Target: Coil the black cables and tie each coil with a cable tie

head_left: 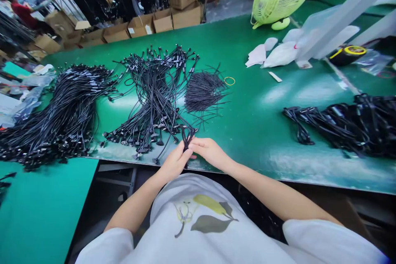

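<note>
At the near edge of the green table, our left hand and right hand have fingers closed around a folded black cable. Loose cables lie to its left, a pile of twist ties on its far side, and coiled cable bundles well apart to the right.

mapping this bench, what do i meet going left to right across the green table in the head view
Large black cable pile, second black cable pile, heap of short black strands, yellow loop, small white strip, bundled black cables.
</note>
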`<action>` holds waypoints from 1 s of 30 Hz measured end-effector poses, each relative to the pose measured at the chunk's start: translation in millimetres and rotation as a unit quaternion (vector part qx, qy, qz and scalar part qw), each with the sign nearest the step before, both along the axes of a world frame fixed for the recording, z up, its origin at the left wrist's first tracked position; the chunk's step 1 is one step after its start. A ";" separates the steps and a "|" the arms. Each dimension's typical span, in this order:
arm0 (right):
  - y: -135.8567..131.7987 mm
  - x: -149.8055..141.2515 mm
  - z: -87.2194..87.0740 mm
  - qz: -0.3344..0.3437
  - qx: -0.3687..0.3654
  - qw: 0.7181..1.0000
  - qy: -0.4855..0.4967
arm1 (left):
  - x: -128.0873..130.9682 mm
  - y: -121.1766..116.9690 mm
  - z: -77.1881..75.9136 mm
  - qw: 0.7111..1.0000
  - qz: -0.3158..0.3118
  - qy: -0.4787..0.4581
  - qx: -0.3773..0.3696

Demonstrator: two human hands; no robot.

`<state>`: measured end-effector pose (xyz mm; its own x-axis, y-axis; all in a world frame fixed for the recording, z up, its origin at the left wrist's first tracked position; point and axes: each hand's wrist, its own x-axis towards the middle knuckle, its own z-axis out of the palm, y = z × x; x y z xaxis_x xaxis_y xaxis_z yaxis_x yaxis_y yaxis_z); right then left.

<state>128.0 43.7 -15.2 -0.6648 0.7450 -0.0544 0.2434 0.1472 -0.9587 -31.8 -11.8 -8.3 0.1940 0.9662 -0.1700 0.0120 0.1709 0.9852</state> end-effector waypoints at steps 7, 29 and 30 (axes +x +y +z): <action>18.2 20.2 31.5 0.057 0.557 0.819 -0.127 | -3.4 14.7 2.5 0.987 -0.060 -0.072 -0.130; 13.1 57.6 -26.5 0.150 0.577 0.753 -0.280 | -7.0 15.0 -0.9 0.957 -0.197 0.211 0.010; 12.8 58.8 -28.1 0.148 0.570 0.756 -0.286 | -6.0 14.1 -0.8 0.945 -0.181 0.269 0.048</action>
<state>186.8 56.5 -43.4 -0.9223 0.3474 0.1693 0.3644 0.9277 0.0817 -37.8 2.3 -9.0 0.4258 0.8685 -0.2538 0.5554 -0.0295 0.8310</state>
